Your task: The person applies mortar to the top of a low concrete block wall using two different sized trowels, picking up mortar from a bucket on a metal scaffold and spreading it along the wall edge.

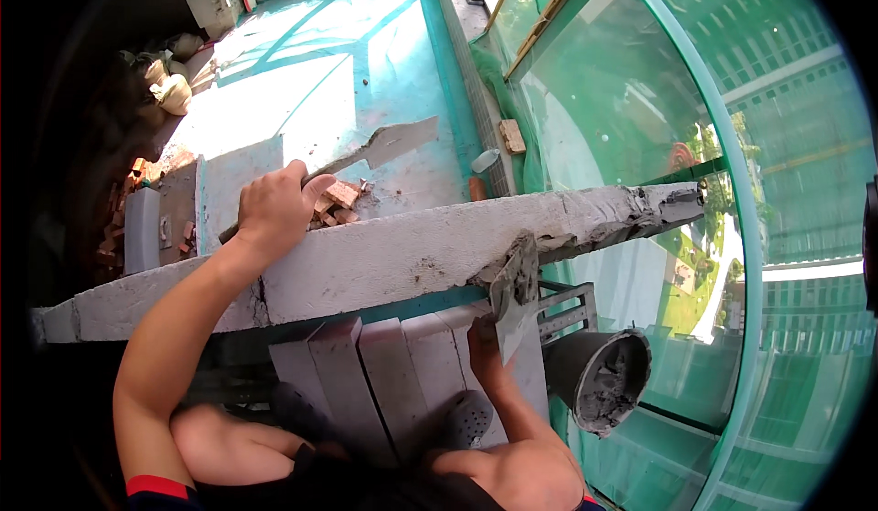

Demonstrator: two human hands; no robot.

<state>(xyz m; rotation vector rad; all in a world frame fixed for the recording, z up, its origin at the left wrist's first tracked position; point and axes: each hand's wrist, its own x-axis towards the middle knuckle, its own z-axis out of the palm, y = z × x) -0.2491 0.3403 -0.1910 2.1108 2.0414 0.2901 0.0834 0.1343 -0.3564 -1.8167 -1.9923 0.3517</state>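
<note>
Across the view runs the top of a pale block wall (393, 259), with grey mortar (631, 207) along its ragged right end. My left hand (279, 204) is over the wall's left part, closed round a long, flat grey piece (398, 142) with an uneven edge. That piece slants up to the right beyond the wall; its kind is unclear. On the near side, my right hand (483, 339) grips a trowel (517, 287), its handle mostly hidden. Wet mortar smears the blade, which is tilted up against the wall's near edge.
A dark mortar bucket (615, 381) stands at right beside a grey slatted frame (569, 310). My clogs (468, 417) rest on pale blocks (389, 374). Beyond the wall lie broken bricks (338, 202), a plastic bottle (485, 160) and sacks (171, 93). Green netting (594, 81) borders the right.
</note>
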